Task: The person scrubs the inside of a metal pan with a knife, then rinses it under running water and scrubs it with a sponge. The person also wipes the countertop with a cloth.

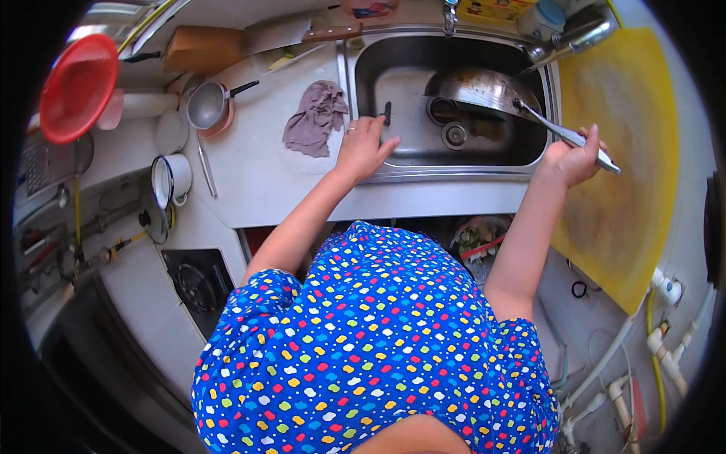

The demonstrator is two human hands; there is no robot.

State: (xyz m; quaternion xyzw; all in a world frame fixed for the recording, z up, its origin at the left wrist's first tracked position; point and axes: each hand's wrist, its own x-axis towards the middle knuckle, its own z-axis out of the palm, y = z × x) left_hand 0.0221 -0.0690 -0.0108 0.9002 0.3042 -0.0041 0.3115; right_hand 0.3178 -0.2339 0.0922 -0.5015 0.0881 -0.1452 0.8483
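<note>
My right hand (574, 161) grips the pale metallic handle of a wok (482, 89), whose stained metal bowl stands tilted in the stainless steel sink (397, 153). Over the left rim of the sink lies my left hand (363, 144), fingers apart, with a ring on one finger. Its fingertips are beside a small dark object (387, 113) in the basin; whether they touch it I cannot tell. A crumpled mauve cloth (319, 119) lies on the counter just left of that hand. The round drain strainer (455, 135) shows below the wok.
A cleaver (283, 37) lies behind the cloth near a wooden block (204, 50). To the left are a small saucepan (206, 106), a white enamel mug (173, 179) and a red plastic basin (79, 88). A faucet (450, 17) rises behind the sink; a yellow board (624, 170) stands at right.
</note>
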